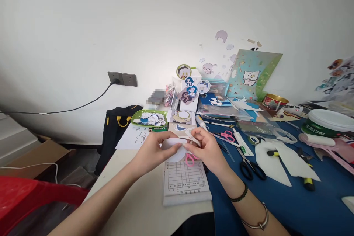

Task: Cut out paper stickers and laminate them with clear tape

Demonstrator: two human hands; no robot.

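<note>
My left hand (156,145) pinches a rounded white paper piece (173,151) between thumb and fingers. Opposite it, my right hand (206,147) is closed with its thumb and fingertips on a curved pale paper strip (195,138) beside that piece. Whether strip and piece are joined, I cannot make out. Pink scissor handles (190,159) show just beneath my hands; their blades are hidden. A printed form pad (186,182) lies under them on the pale tabletop. Behind the hands is a sheet with a blue whale-like drawing (180,127).
A green tray (135,118) of paper cutouts stands back left. On the blue mat lie black-handled scissors (250,167), other pink scissors (227,135), white sheet pieces (272,164) and a glue pen (201,121). A white-lidded tub (326,123) is at right, a red chair (35,199) at left.
</note>
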